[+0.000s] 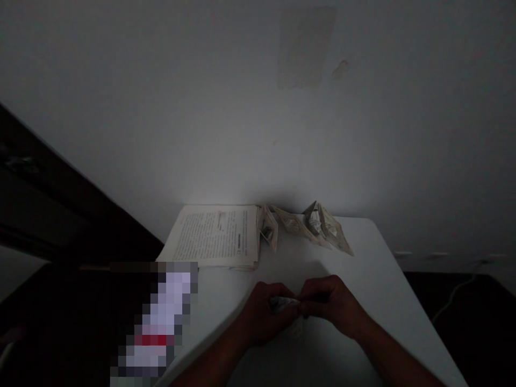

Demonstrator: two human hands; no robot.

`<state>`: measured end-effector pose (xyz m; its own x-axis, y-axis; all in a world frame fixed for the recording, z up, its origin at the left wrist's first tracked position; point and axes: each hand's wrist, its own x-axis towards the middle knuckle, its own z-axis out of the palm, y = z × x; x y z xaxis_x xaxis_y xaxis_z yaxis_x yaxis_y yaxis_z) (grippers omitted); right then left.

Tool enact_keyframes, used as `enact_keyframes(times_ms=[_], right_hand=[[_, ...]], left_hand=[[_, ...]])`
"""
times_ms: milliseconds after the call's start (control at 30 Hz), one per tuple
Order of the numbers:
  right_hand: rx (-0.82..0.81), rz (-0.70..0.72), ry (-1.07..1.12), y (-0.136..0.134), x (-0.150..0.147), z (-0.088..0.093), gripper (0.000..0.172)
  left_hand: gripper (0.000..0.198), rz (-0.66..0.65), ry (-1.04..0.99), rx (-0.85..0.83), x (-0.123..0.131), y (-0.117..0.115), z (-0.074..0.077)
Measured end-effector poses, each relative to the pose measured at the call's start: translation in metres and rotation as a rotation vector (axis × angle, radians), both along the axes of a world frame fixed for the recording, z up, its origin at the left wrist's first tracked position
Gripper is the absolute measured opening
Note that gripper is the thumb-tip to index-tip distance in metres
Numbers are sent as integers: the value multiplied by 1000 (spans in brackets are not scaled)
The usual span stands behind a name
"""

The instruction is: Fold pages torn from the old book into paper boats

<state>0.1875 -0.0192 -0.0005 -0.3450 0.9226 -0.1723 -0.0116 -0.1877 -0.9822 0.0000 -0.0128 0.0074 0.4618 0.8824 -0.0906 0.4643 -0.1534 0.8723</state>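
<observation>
Largely hidden by fingers, a folded paper (285, 303) is gripped by the left hand (264, 314) and pinched at one end by the right hand (336, 301), over a white table (355, 269). From it, folded paper shapes (292, 223) are seen around twelve o'clock, printed sheets (213, 236) between ten and eleven; at nine, a pale item (171, 301) is pixelated.

Only illegible print on the page stack (213, 236).

Bare forearms (220, 349) angled inward, left grip (266, 317) curled, right grip (335, 302) pinching
</observation>
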Motion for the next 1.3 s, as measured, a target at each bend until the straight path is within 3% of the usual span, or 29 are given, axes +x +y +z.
enact_keyframes(times_ms=[133, 333, 433, 567, 867, 1033, 1300], right_hand=[[-22, 10, -23, -1, -1, 2, 13], [171, -55, -105, -3, -1, 10, 16], [176, -110, -135, -4, -1, 11, 19], [157, -157, -151, -3, 0, 8, 19], [110, -191, -160, -1, -1, 8, 21], [124, -189, -187, 1, 4, 4, 21], [95, -57, -133, 3, 8, 2, 22]], left_hand=[[29, 16, 35, 13, 0, 1, 4], [28, 85, -92, -86, 1, 4, 3], [30, 150, -168, -155, 2, 6, -1], [31, 182, -175, -127, 3, 8, -3], [40, 35, -20, 14, 1, 7, 6], [46, -44, 128, 23, -1, 12, 1], [47, -139, -77, -174, -3, 12, -2]])
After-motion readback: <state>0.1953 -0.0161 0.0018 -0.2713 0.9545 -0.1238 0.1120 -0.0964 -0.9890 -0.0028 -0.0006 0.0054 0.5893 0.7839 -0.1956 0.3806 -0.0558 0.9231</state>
